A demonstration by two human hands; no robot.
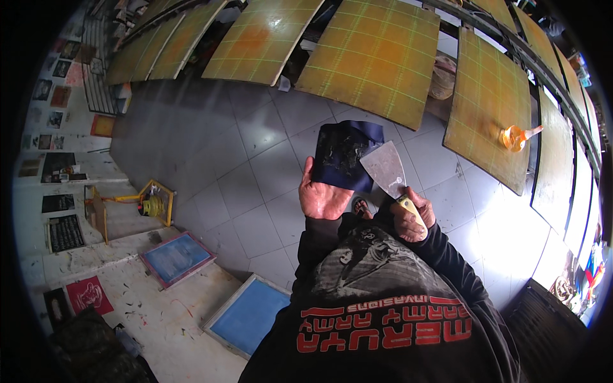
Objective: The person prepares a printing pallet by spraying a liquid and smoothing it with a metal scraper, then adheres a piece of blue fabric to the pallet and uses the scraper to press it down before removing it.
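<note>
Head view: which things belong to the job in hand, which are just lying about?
Apparently in use:
scraper, gripped in the right hand
dark blue cloth-like piece, lying over the left hand

Apparently just lying about:
orange bottle on a yellow board
red-rimmed blue panel
pale-rimmed blue panel

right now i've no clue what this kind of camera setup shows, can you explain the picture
There is no machine here, only bare-handed work. The single picture comes from a wide fisheye camera worn on the head, looking down, so straight edges bend near the rim. The left hand, palm up, supports a smeared dark blue cloth. The right hand grips a scraper by its handle; whether the scraper touches the cloth is hard to tell. On the white bench at left lie two framed blue screens. Ahead are yellowish boards, one bearing an orange bottle.
</note>
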